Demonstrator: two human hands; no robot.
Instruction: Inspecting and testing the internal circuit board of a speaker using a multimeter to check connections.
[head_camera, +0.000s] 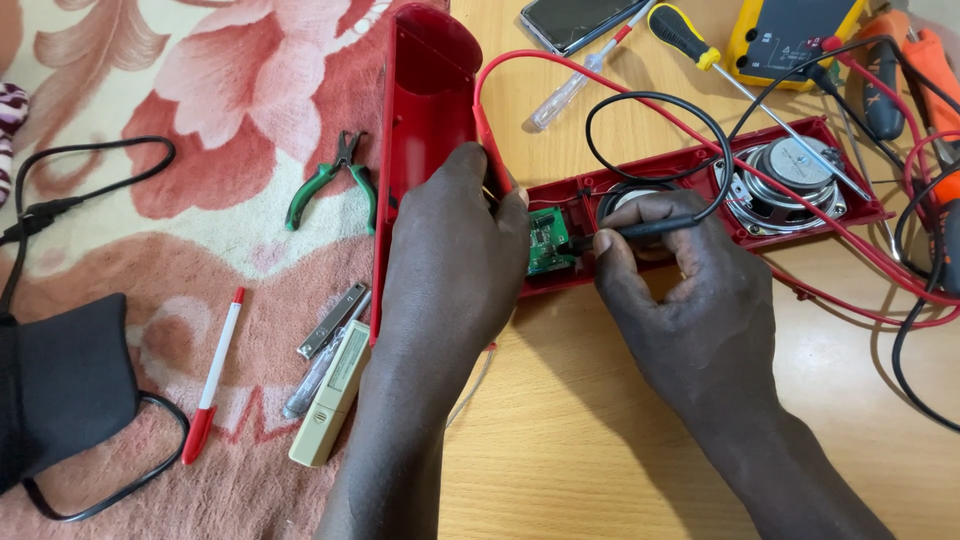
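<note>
A red speaker panel (700, 160) lies open on the wooden table, with a round speaker driver (790, 180) at its right end and a small green circuit board (548, 240) at its left. My right hand (680, 290) pinches a black test probe (645, 228) whose tip touches the green board. My left hand (455, 260) rests over the edge of the red speaker housing (425, 110) and presses on the panel's left end beside the board. Red and black leads (640, 100) loop over the panel.
A yellow multimeter (790, 35), a yellow-handled screwdriver (690, 35), a clear-handled screwdriver (570, 85) and a phone (575, 20) lie at the back. Green pliers (330, 180), a red pen (215, 375), a beige tester (335, 395) and a black pouch (60, 385) sit on the floral cloth.
</note>
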